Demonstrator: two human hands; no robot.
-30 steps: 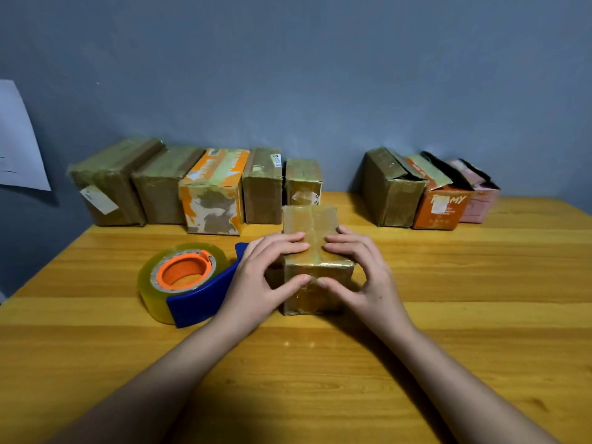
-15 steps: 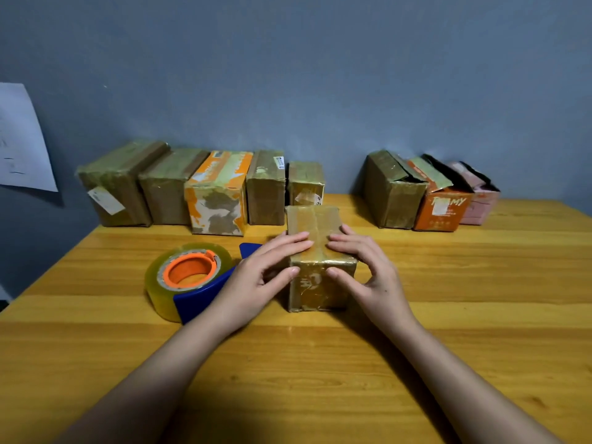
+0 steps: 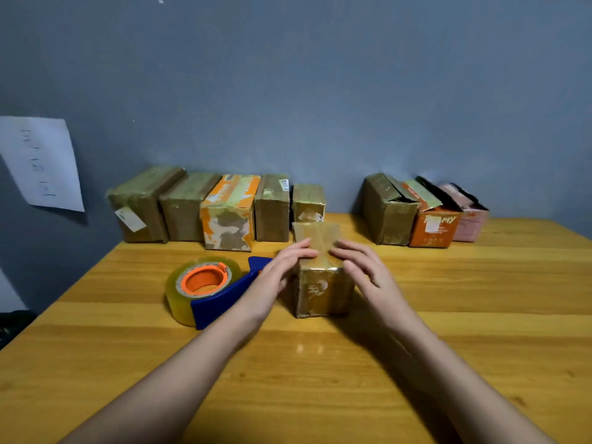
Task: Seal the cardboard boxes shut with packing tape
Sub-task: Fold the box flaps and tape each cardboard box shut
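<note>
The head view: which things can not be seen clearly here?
- Box top seam: left hand and right hand cover it, both blurred.
- Tape dispenser front end: hidden behind the left hand.
- Paper on the wall: cut by the left edge, writing too faint.
- Label on the far-left box: print too small.
- Pink box: mostly hidden by the orange box.
</note>
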